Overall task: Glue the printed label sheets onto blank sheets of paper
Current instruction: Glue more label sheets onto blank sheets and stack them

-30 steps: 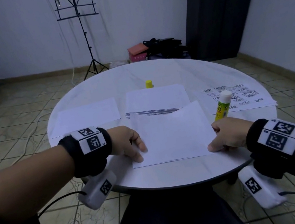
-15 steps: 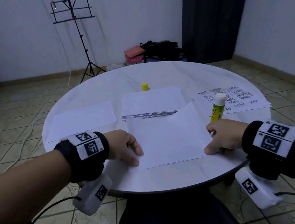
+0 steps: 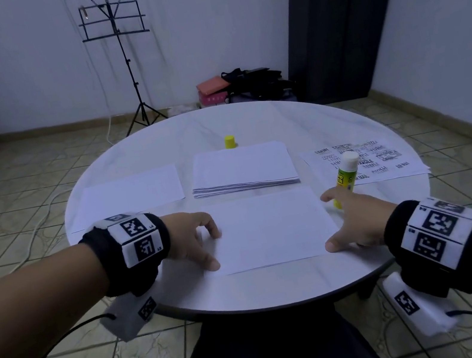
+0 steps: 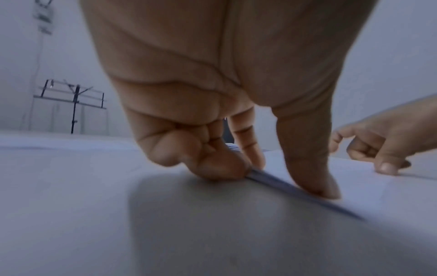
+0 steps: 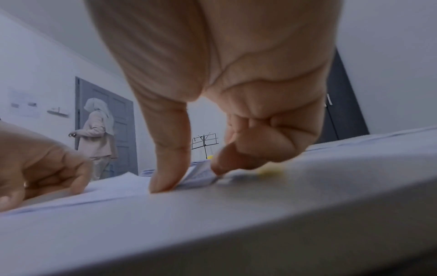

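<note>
My left hand (image 3: pixel 195 242), loosely spread, presses the blank sheet (image 3: pixel 269 229) onto the counter (image 3: pixel 278 282); my right hand (image 3: pixel 355 220) grips the glue stick (image 3: pixel 346 175).

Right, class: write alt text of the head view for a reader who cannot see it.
Two hands touch a blank sheet flat on a round white table: the left hand at its left edge, the right hand at its right edge, holding an uncapped glue stick. Beyond lie a paper stack, a yellow cap and, rightward, printed label sheets.
</note>
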Demonstrator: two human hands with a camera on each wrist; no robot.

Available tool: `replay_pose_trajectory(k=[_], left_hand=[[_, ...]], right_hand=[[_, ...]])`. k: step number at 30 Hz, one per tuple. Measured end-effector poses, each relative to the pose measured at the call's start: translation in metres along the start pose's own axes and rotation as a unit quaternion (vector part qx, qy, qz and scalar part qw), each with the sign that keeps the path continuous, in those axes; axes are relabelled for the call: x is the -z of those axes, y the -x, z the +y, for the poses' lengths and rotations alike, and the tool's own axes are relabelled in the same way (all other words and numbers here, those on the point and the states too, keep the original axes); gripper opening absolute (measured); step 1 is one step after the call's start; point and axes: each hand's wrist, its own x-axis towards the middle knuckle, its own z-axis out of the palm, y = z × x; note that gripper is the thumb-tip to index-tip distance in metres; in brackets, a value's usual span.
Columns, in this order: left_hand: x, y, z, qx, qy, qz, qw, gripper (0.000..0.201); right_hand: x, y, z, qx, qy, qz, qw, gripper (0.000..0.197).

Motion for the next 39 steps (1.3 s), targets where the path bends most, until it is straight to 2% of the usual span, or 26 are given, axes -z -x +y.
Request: replay_pose_trajectory(k=[4, 7, 10, 12, 15, 18, 21, 25, 28, 31, 37, 39], left_hand=[[0.002, -0.001, -0.004, 0.032, -0.089, -0.004, 0.996, 0.081], [0.004, -0.004, -0.003, 0.019, -0.128, 0.001, 0.992, 0.086], [0.008, -0.008, 0.0, 0.018, -0.155, -0.002, 0.988, 0.093], [0.009, -0.01, 0.002, 0.039, -0.154, -0.011, 0.987, 0.093], [0.009, -0.015, 0.004, 0.048, -0.161, -0.016, 0.986, 0.104], [0.01, -0.016, 0.005, 0.048, -0.178, -0.02, 0.983, 0.113], [0.009, -0.017, 0.005, 0.007, -0.215, -0.022, 0.976, 0.107], [0.01, -0.018, 0.002, -0.016, -0.227, -0.019, 0.974, 0.099], [0.011, -0.019, 0.003, -0.01, -0.231, -0.014, 0.973, 0.109], [0.013, -0.019, 0.004, -0.005, -0.24, -0.015, 0.971, 0.113], [0.015, -0.023, 0.007, 0.015, -0.217, -0.022, 0.976, 0.115], [0.016, -0.023, 0.01, 0.025, -0.193, -0.019, 0.981, 0.125]], right_hand=[[0.004, 0.009, -0.007, 0.019, 0.094, -0.018, 0.995, 0.057], [0.01, 0.011, -0.023, 0.023, 0.189, -0.035, 0.981, 0.053], [0.013, 0.006, -0.054, 0.072, 0.238, -0.006, 0.968, 0.051], [0.009, -0.005, -0.08, 0.124, 0.237, 0.003, 0.963, 0.055], [-0.013, -0.021, -0.119, 0.182, 0.231, -0.048, 0.955, 0.073], [-0.034, -0.032, -0.14, 0.206, 0.275, -0.083, 0.935, 0.086], [-0.032, -0.037, -0.13, 0.214, 0.301, -0.105, 0.923, 0.092], [-0.007, -0.034, -0.091, 0.189, 0.293, -0.122, 0.929, 0.092], [0.01, -0.029, -0.057, 0.154, 0.29, -0.129, 0.936, 0.095], [0.021, -0.024, -0.032, 0.135, 0.299, -0.127, 0.936, 0.089], [0.023, -0.021, -0.024, 0.13, 0.298, -0.131, 0.936, 0.083], [0.022, -0.021, -0.024, 0.127, 0.292, -0.128, 0.939, 0.082]])
